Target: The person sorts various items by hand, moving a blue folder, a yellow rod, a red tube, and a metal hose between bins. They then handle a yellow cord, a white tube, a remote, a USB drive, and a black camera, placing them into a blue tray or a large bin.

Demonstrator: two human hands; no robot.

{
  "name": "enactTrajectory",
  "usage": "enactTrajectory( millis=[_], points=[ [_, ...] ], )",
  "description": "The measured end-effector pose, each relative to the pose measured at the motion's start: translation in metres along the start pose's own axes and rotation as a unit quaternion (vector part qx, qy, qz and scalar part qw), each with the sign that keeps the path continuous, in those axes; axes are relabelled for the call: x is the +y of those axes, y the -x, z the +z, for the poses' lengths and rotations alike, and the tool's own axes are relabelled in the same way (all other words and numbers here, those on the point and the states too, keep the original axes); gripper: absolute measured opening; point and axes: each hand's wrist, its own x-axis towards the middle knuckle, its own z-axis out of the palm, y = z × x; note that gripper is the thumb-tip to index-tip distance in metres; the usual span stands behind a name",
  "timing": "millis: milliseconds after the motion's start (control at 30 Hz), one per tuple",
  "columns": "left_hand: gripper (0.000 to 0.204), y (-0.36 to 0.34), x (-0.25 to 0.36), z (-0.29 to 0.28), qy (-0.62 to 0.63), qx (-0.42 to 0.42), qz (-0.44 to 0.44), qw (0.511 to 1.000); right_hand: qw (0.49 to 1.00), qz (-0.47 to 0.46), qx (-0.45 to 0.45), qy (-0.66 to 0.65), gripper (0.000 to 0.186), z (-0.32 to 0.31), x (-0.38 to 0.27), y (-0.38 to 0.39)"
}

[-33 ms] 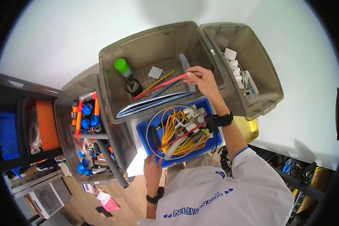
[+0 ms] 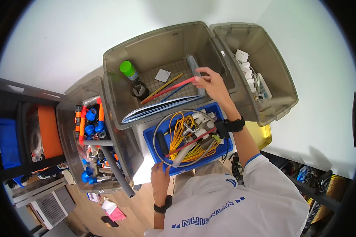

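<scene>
My right hand (image 2: pixel 209 82) pinches the upper end of a red tube (image 2: pixel 166 90) that slants down into the middle grey bin (image 2: pixel 166 39). Yellow (image 2: pixel 170 82) and blue rods lie beside it, along with a white square (image 2: pixel 162 76), a green-capped can (image 2: pixel 128 69), a dark cup (image 2: pixel 139 91) and flat sleeves (image 2: pixel 158 108) at the near side. Below, my left hand (image 2: pixel 160 177) has curled fingertips on the near-left rim of a blue tray (image 2: pixel 148 138) holding coiled yellow cables (image 2: pixel 178 134), a looped hose and white fittings.
A left bin (image 2: pixel 69 114) holds blue and orange fittings and grey pipes. A right bin (image 2: pixel 277 87) holds white sockets and cables. A yellow tray (image 2: pixel 261 136) sits behind my right forearm. Shelves line the left and lower right, with white walls behind.
</scene>
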Motion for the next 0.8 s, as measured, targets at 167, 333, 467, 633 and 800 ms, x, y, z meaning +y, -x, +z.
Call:
enactTrajectory(
  millis=[167,333,467,633,800],
  points=[
    [0.04,0.003,-0.021,0.019,-0.012,-0.011,-0.009,1.0,0.978,-0.104,0.047,0.174,0.057,-0.005,-0.012,0.026],
    [0.044,0.001,-0.039,0.03,-0.029,-0.059,-0.02,0.998,0.972,-0.122,0.088,0.182,0.053,-0.036,-0.03,0.078],
    [0.043,-0.003,-0.05,0.04,-0.007,-0.027,0.027,0.999,0.973,-0.11,0.118,0.167,0.044,-0.057,-0.034,0.125],
    [0.041,-0.019,-0.054,0.056,0.013,-0.001,0.09,0.996,0.971,-0.027,0.114,0.206,0.031,-0.074,-0.034,0.181],
    [0.039,-0.036,-0.053,0.074,-0.036,0.021,0.148,0.988,0.966,-0.044,0.066,0.247,0.025,-0.077,-0.032,0.229]
  ],
)
